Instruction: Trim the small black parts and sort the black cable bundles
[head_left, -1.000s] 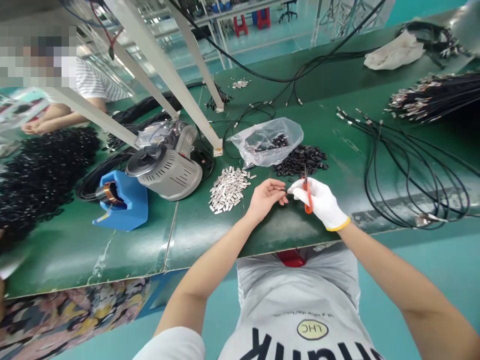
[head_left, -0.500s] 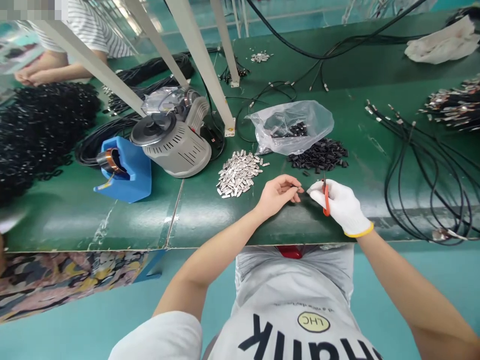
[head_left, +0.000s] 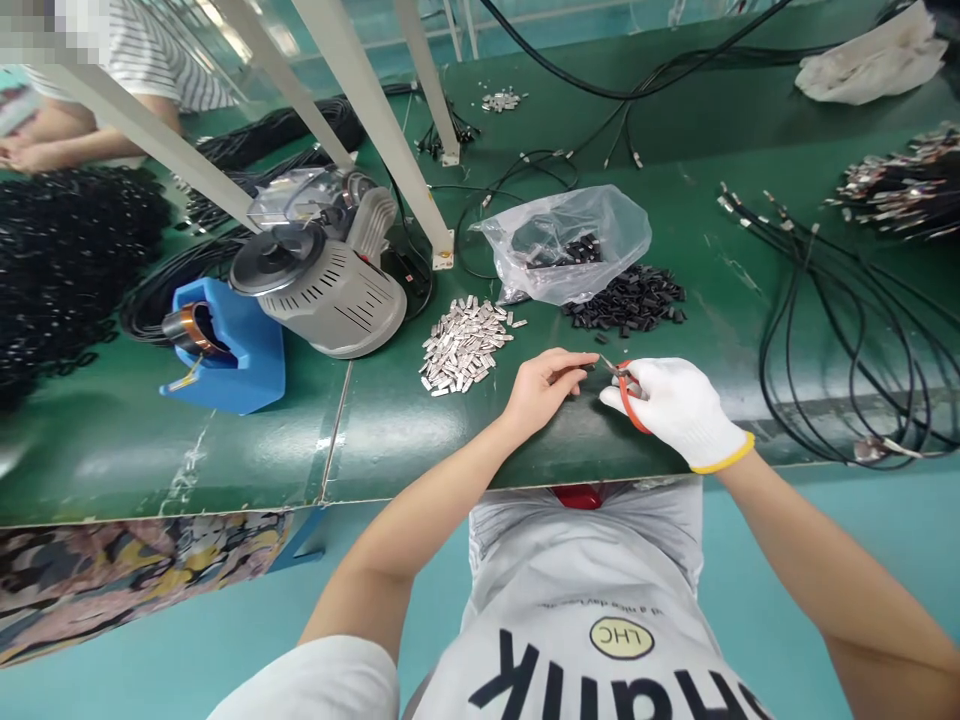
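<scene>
My bare left hand (head_left: 541, 388) is just above the bench's front part, fingers closed in a pinch. A tiny dark bit shows at its fingertips, too small to name. My right hand (head_left: 679, 408), in a white glove with a yellow cuff, grips a pair of red-handled scissors (head_left: 632, 404). Their blades point left, up against the left fingertips. Behind the hands lies a heap of small black plastic pieces (head_left: 630, 300), partly under an open clear bag (head_left: 615, 225) with more inside. Left of the bag is a pile of silver metal connector pieces (head_left: 463, 345).
On the left stand a grey machine (head_left: 330, 300) and a blue tape dispenser (head_left: 255, 370), near a black cable heap (head_left: 67, 270). Coiled black cables (head_left: 817, 370) lie on the right. White posts (head_left: 375, 110) rise from the green bench (head_left: 420, 460). Another person's arms (head_left: 97, 148) rest at far left.
The scissors have turned from upright against the glove to pointing left, and their tips now meet my left fingertips. The whole view has shifted slightly.
</scene>
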